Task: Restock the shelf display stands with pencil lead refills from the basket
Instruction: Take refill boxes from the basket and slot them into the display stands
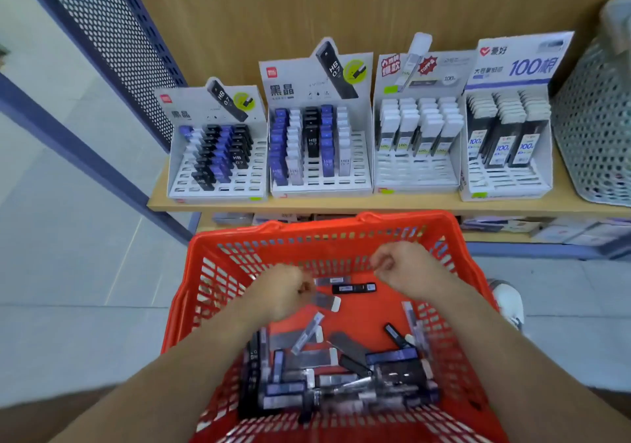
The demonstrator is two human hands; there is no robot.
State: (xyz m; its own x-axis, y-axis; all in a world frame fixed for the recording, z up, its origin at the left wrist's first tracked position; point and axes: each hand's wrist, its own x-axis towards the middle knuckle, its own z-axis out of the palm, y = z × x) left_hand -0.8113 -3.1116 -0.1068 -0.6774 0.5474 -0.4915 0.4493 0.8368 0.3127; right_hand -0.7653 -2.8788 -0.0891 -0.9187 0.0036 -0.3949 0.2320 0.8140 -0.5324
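A red plastic basket (341, 227) sits below the shelf with a pile of lead refill cases (341, 377) in black, blue and grey. Both my hands are inside it. My left hand (283, 292) has curled fingers that pinch the end of a grey refill with a white cap (327, 301). My right hand (399, 267) is curled into a loose fist above the basket floor, with nothing visible in it. A black refill (353, 288) lies between the hands. On the shelf stand four display stands: far left (239, 185), second (355, 176), third (416, 173), right (505, 181), each partly filled.
The wooden shelf (341, 202) has a grey perforated basket (594, 128) at its right end. A blue perforated metal panel (112, 33) borders the left side. A lower shelf (512, 227) holds more goods. A white shoe (508, 301) is on the tiled floor beside the basket.
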